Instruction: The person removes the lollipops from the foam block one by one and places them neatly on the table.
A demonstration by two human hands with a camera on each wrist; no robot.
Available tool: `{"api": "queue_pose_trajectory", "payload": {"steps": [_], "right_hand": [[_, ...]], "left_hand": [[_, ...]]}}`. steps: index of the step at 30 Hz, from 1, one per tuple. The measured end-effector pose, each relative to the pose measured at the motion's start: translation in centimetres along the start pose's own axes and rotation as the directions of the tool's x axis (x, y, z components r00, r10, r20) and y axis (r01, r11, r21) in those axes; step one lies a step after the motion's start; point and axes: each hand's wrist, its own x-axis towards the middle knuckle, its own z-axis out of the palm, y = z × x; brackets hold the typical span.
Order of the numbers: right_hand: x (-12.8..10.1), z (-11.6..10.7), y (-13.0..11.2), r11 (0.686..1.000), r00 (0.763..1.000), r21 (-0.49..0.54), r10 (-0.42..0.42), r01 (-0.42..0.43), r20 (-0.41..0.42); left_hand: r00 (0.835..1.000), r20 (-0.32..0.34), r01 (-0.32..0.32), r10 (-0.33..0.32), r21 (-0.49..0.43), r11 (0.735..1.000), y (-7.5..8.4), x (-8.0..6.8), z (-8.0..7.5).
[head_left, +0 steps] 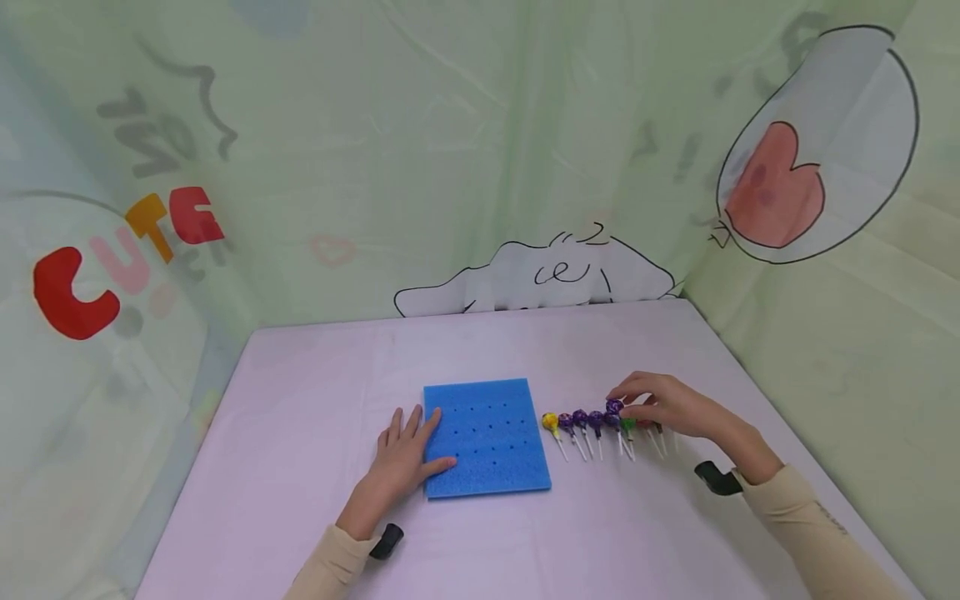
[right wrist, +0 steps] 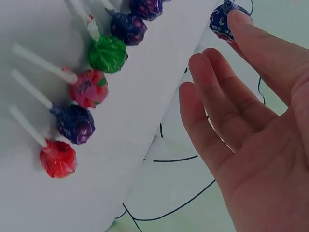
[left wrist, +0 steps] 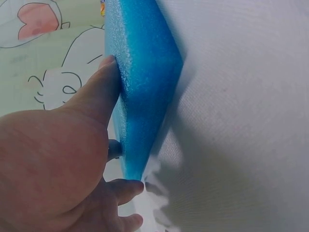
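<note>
A square blue foam board (head_left: 487, 479) with rows of small holes lies flat in the middle of the table. My left hand (head_left: 399, 457) rests at its left edge, thumb and forefinger spread on top; in the left wrist view the thumb (left wrist: 94, 92) presses the board's face. To the right of the board, my right hand (head_left: 671, 404) pinches a purple-wrapped lollipop (right wrist: 222, 23) by its head between thumb and fingers, just above the row. Other lollipops lie below it, among them a yellow one (head_left: 551, 422), a green one (right wrist: 108, 54) and a red one (right wrist: 59, 159).
The lollipops' white sticks point toward the front of the table (head_left: 315, 400). Printed cloth walls (head_left: 450, 167) enclose the table at the back and both sides. Black straps (head_left: 717, 479) hang at both wrists.
</note>
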Motion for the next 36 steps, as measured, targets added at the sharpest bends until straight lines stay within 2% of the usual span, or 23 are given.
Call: {"api": "queue_pose_trajectory", "payload": {"steps": [8, 22, 25, 29, 36], "right_hand": [[-1.1, -0.9, 1.2, 1.0, 1.0, 0.011, 0.025, -0.025, 0.015], [-3.2, -2.3, 3.6, 0.992, 0.995, -0.067, 0.103, -0.104, -0.016], [-3.6, -2.5, 4.4, 0.99, 0.995, -0.101, 0.097, -0.1, -0.029], [-4.1, -2.8, 5.6, 0.975, 0.99, -0.171, 0.134, -0.14, -0.045], [-4.6, -3.4, 7.5, 0.953, 0.973, -0.214, 0.229, -0.217, 0.035]], "left_hand": [[1.0, 0.006, 0.0, 0.0, 0.003, 1.0, 0.2, 0.0, -0.1], [1.0, 0.003, 0.0, 0.0, 0.016, 1.0, -0.1, 0.3, 0.3], [1.0, 0.005, 0.003, -0.003, 0.014, 1.0, -0.2, 0.3, 0.3], [1.0, 0.008, 0.003, -0.003, 0.01, 1.0, -0.2, 0.3, 0.4], [1.0, 0.006, 0.002, -0.002, 0.011, 1.0, -0.1, 0.2, 0.3]]}}
